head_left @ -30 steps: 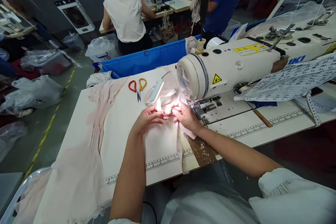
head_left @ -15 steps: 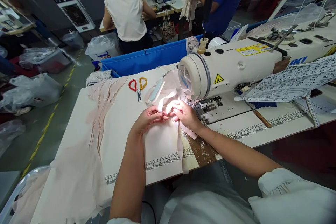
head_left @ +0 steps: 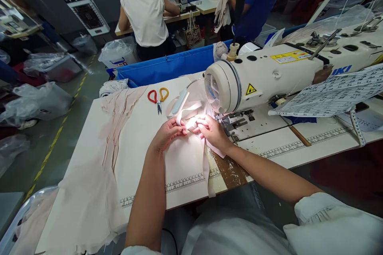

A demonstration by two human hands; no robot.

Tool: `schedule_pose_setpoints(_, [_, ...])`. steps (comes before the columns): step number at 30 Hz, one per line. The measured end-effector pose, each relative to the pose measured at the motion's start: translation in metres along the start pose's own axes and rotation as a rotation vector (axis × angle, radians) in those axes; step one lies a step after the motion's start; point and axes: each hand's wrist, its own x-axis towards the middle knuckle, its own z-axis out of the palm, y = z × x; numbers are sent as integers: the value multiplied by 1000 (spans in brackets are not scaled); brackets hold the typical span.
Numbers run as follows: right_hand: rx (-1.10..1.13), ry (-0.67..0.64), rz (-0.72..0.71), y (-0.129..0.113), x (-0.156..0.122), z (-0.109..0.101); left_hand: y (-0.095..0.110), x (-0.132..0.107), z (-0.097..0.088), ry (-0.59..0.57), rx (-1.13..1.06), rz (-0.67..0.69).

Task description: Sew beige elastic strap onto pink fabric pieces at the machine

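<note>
A pale pink fabric strip (head_left: pixel 191 110) is looped between my two hands under a bright lamp, just left of the sewing machine (head_left: pixel 257 75). My left hand (head_left: pixel 169 133) pinches the strip with thumb and forefinger. Close beside it, my right hand (head_left: pixel 212 130) is closed on the same strip, its fingertips near the needle area. One end of the strip (head_left: pixel 206 175) trails down over the table's front edge. Glare washes out the detail between my fingertips. Behind my left hand lie thread snips with red and yellow handles (head_left: pixel 158 99).
Layered pale pink fabric pieces (head_left: pixel 112 135) cover the table's left side and hang over its edge. A blue cloth trough (head_left: pixel 170 63) runs along the back. Printed paper (head_left: pixel 335 91) and a wooden-handled tool (head_left: pixel 300 135) are at right. Two people (head_left: pixel 145 18) work beyond.
My left hand has shifted slightly left, drawing the strip's loop with it. The glare at my fingertips is brighter. In the background, the person in blue has raised the cloth they hold.
</note>
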Motion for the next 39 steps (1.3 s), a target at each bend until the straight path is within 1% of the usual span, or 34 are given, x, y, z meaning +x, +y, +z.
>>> schedule_pose_setpoints(3, [-63, -21, -85, -3, -5, 0, 0, 1, 5, 7, 44, -51])
schedule_pose_setpoints(7, [-260, -23, -247, -5, -8, -1, -5, 4, 13, -3, 133, -85])
schedule_pose_setpoints(11, [-400, -2, -334, 0, -5, -2, -8, 6, 13, -11, 179, -104])
schedule_pose_setpoints(13, [-429, 26, -342, 4, -1, -2, -7, 5, 9, -3, 231, -110])
schedule_pose_setpoints(15, [-431, 50, -351, 8, 3, -3, -4, 4, 4, -19, 286, -120])
schedule_pose_setpoints(19, [-384, 88, -372, 11, 8, -6, 1, 0, 0, -125, 353, -164])
schedule_pose_setpoints(22, [-338, 86, -361, 8, 7, -8, 3, -2, 1, -169, 360, -196])
schedule_pose_setpoints(29, [-268, 56, -333, 0, 3, -8, 0, -1, 2, -198, 344, -231])
schedule_pose_setpoints(34, [-242, 43, -322, -1, 4, -9, -1, 0, 1, -209, 306, -200])
schedule_pose_setpoints(39, [-232, 21, -309, -4, 2, -10, -2, 1, 3, -185, 259, -145])
